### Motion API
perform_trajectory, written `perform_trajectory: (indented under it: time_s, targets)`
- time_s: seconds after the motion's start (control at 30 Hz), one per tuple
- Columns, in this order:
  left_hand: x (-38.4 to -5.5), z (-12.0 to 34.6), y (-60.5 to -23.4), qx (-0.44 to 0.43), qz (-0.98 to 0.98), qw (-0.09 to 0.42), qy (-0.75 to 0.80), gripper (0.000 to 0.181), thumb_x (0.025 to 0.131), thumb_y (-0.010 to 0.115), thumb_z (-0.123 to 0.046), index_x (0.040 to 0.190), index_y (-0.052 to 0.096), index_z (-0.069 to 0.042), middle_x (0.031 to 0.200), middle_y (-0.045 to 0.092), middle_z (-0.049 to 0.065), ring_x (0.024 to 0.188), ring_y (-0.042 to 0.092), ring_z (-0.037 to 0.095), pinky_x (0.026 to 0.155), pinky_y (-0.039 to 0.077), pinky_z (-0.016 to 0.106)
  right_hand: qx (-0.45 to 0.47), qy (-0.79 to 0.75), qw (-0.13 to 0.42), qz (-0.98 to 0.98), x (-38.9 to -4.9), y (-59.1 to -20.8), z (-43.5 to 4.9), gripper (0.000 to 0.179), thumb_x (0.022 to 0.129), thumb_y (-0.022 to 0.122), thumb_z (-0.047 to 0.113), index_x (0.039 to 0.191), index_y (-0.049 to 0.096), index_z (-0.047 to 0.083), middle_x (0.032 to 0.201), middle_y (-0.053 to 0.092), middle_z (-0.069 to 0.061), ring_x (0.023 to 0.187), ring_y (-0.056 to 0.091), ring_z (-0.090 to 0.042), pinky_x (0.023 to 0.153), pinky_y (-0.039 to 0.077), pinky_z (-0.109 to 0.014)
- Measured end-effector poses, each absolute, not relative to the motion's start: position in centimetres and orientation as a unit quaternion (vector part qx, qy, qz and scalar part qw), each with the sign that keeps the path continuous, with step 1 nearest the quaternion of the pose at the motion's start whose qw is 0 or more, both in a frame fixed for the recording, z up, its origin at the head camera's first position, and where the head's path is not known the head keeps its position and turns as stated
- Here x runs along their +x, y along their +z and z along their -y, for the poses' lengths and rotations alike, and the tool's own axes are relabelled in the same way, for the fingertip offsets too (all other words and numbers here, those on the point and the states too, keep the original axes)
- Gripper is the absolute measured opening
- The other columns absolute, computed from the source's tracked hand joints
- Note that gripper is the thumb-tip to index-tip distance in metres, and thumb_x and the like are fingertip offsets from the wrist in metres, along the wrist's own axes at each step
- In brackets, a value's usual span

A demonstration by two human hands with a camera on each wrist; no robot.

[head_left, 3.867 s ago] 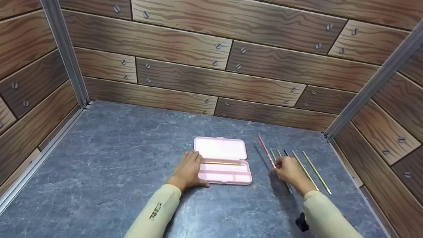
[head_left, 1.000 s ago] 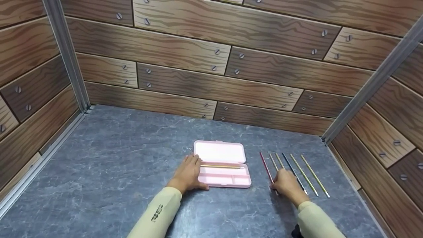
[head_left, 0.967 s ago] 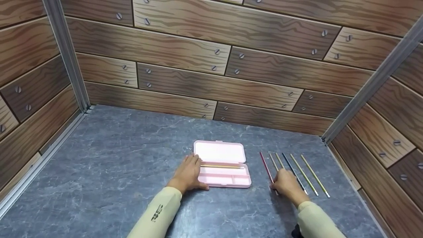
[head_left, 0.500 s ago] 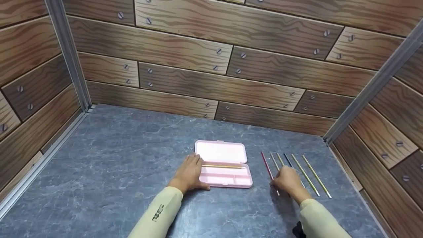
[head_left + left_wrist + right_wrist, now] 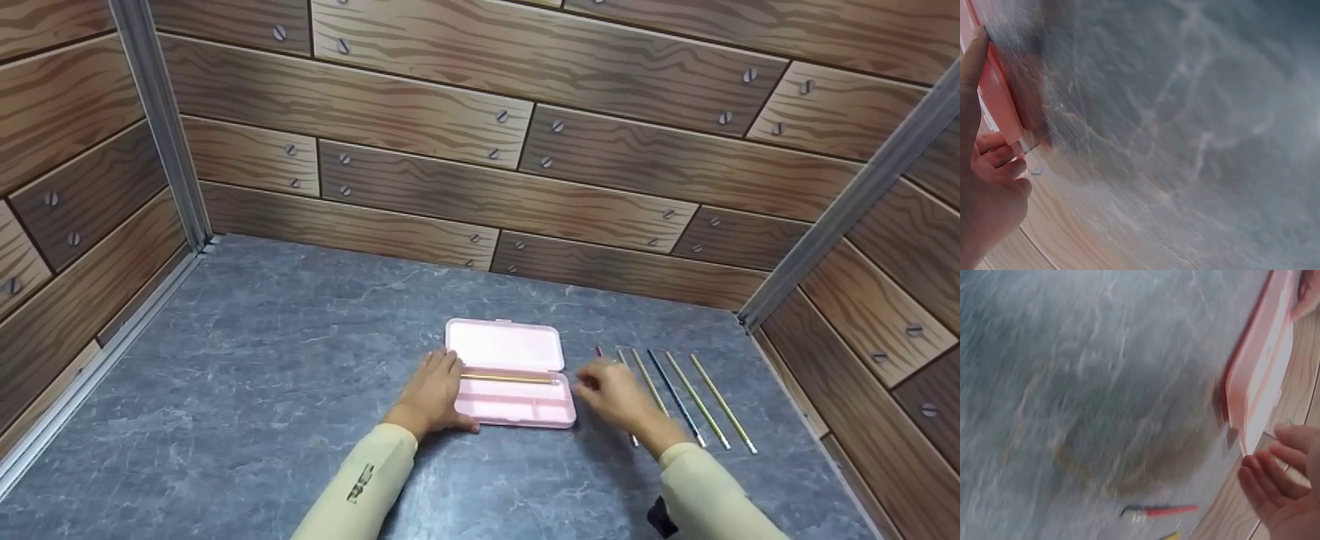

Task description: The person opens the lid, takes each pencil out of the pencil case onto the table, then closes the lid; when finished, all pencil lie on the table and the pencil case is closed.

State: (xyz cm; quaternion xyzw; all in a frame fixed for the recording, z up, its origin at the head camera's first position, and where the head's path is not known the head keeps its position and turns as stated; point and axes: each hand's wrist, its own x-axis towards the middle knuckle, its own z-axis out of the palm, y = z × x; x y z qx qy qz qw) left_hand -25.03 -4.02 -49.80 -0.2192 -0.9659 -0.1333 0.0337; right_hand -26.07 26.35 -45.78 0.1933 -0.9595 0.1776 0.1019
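A pink pencil case (image 5: 504,345) lies with its lid folded back, a gold pencil (image 5: 510,379) in its long compartment. My left hand (image 5: 427,394) holds the case's left end, thumb at the near edge and fingers farther back. In the left wrist view, the thumb and curled fingers meet the case's side (image 5: 1000,104). My right hand (image 5: 616,397) hovers just beside the case's right end, fingers loosely bent and holding nothing. Under it, the red pencil (image 5: 599,352) is mostly hidden; its eraser end (image 5: 1168,511) shows in the right wrist view.
To the right several pencils lie in a slanting row, among them a blue pencil (image 5: 679,397) and a yellow pencil (image 5: 724,405). Wood-patterned walls (image 5: 420,195) enclose the grey marbled tabletop (image 5: 300,337) at the back and both sides.
The red pencil, held by my right hand at first, now lies left of the row. My right hand has since left the pencils and moved left to the case. My left hand stays put.
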Motion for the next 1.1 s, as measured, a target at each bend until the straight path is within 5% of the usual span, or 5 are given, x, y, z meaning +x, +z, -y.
perform_trajectory:
  time_s: [0.3,0.9,1.1]
  targets:
    - [-25.0,4.1,-49.8,-0.216,0.966,0.030,-0.136,0.108,0.068,0.086,-0.061,0.143,0.047,0.007,0.149,0.048,0.022,0.145,0.040,0.038,0.126,0.030,0.048,0.352,0.154,0.150,0.911,-26.3,-46.7,-23.7,0.014,0.084,0.070,-0.004,0.098,0.074,-0.001,0.096,0.074,-0.014,0.091,0.072,-0.031,0.082,0.061,-0.047]
    - [-25.1,4.1,-49.8,-0.215,0.967,0.031,-0.131,0.108,0.068,0.085,-0.061,0.143,0.046,0.006,0.149,0.048,0.021,0.145,0.040,0.037,0.126,0.030,0.048,0.281,0.136,0.079,0.947,-26.7,-47.2,-22.3,0.017,0.089,0.064,-0.006,0.102,0.075,-0.001,0.096,0.076,-0.015,0.090,0.073,-0.030,0.079,0.061,-0.049]
    - [-25.1,4.0,-49.9,-0.211,0.969,0.024,-0.129,0.109,0.068,0.085,-0.062,0.144,0.045,0.006,0.151,0.047,0.020,0.145,0.040,0.037,0.126,0.029,0.048,0.242,0.138,0.064,0.958,-27.1,-47.5,-21.9,0.018,0.085,0.068,-0.008,0.096,0.076,0.003,0.083,0.070,-0.008,0.077,0.064,-0.019,0.070,0.058,-0.043]
